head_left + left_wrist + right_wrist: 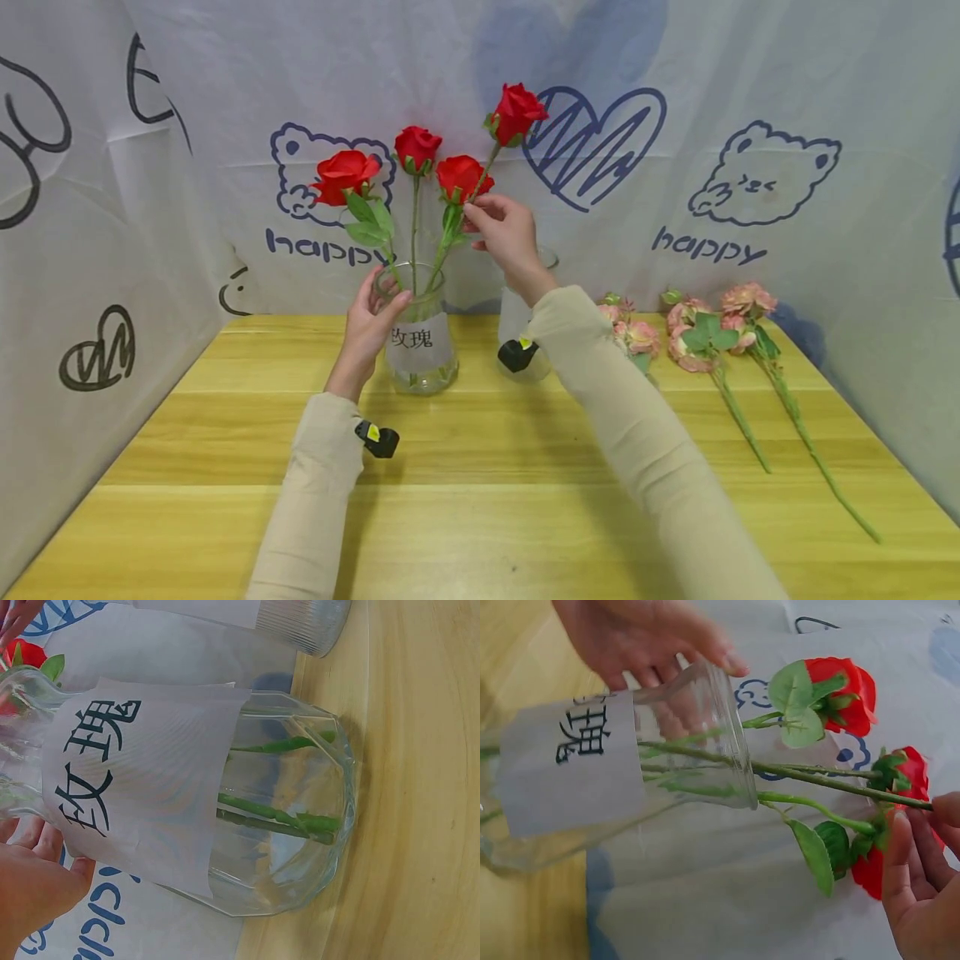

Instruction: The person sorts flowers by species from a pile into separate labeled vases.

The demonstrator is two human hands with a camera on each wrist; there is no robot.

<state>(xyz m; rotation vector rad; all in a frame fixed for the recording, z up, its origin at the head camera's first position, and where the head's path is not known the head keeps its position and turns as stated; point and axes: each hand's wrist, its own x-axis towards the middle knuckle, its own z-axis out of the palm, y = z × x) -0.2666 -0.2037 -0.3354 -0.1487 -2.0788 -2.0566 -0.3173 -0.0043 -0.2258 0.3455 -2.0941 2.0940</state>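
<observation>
Right hand (512, 237) pinching, higher than curved left hand (366, 327).

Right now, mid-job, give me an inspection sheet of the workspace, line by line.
Surface: wood-grain table.
Job's things: upright glass vase holding three red roses; a fourth red rose, its head highest.
Clutter: pink flowers lying at the right; second vase, partly hidden.
Hands: left hand grips the glass vase near its mouth; right hand pinches the fourth red rose's stem.
Cables: nothing seen.
Surroundings: white cloth backdrop with printed drawings.
</observation>
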